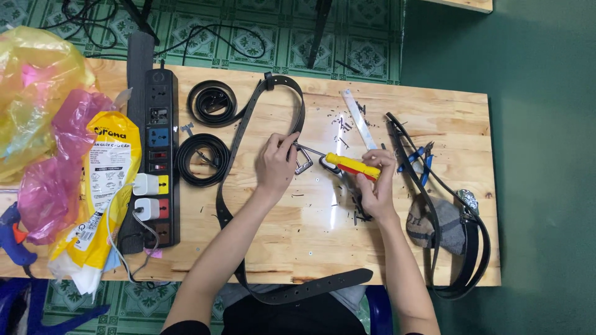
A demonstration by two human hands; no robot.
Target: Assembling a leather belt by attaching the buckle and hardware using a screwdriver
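My left hand [277, 162] pinches the end of a long black belt [231, 155] next to its metal buckle [303, 162] in the middle of the wooden table [397, 248]. The screwdriver [347, 165] has a yellow and red handle and lies in my right hand [375, 180]. Its metal shaft points left and reaches the spot pinched by my left fingers. The belt loops to the far edge, then runs down along my left forearm and off the near edge.
Two coiled black belts [212, 102] [202, 160] lie beside a black power strip [156, 155] with white chargers. Plastic bags [56, 136] and a blue glue gun [13, 239] sit left. A metal ruler [359, 118], blue pliers [417, 158], another belt [475, 248] and grey cloth [450, 226] lie right.
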